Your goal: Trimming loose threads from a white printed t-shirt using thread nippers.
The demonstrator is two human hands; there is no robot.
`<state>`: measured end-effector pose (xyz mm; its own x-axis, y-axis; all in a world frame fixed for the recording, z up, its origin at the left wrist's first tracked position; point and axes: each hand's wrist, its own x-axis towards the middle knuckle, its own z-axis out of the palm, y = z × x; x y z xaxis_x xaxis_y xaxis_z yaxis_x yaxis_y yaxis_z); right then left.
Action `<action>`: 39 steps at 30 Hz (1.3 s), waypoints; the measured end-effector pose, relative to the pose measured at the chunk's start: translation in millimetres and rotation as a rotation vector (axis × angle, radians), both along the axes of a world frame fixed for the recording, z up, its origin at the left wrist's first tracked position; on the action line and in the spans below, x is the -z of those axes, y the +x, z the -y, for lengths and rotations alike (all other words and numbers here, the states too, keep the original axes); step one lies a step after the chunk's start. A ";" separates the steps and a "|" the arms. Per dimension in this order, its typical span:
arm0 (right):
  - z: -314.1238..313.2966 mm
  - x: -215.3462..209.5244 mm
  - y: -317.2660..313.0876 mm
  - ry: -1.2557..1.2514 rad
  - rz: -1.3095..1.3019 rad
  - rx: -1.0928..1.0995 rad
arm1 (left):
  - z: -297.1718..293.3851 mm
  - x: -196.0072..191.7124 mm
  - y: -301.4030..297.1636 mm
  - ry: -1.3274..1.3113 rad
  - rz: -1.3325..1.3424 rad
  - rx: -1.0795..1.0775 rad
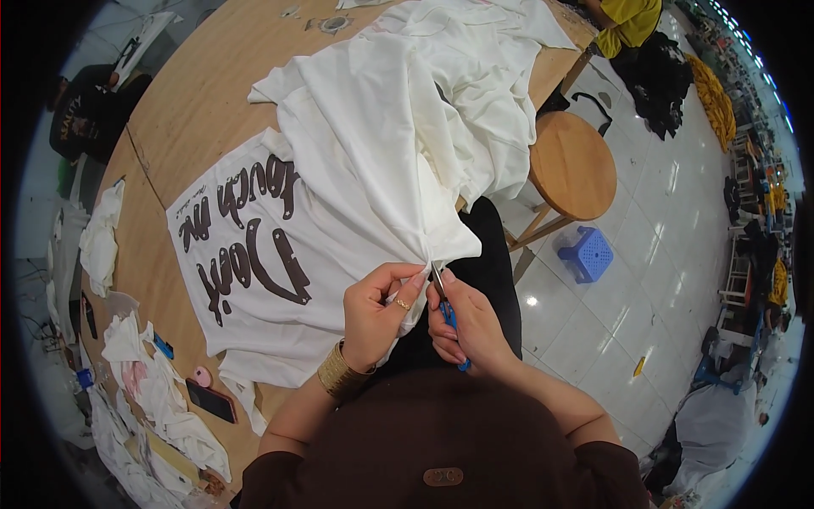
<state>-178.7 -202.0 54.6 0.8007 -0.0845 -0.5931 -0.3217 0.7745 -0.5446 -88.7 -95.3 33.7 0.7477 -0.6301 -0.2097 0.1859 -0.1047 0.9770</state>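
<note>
A white garment (365, 187) with large dark lettering lies over the table's edge, and its near end hangs toward my lap. My left hand (377, 310) pinches a bunched edge of that cloth between thumb and fingers. Close beside it, my right hand (469, 327) is closed round small scissors (450, 319) with blue handles. Their metal blades point up and touch or nearly touch the fabric by my left fingertips. Whether the blades are apart I cannot make out. More crumpled white cloth (475, 93) is heaped beyond.
The wooden table (182, 110) carries a phone (211, 400), a small pink round object (202, 376) and white scraps (165, 403) at left. On the right stand a round wooden stool (574, 161) and a blue plastic stool (587, 254). Other people sit at far left and far right.
</note>
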 end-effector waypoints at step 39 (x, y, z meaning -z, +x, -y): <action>2.6 0.0 -2.5 0.049 -0.029 0.011 | -3.2 6.3 0.6 0.000 -0.053 0.020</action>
<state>-181.2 -204.7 54.6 0.7823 -0.0637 -0.6196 -0.3278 0.8038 -0.4964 -88.0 -92.1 27.4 0.7226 -0.6450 -0.2486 0.2351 -0.1089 0.9659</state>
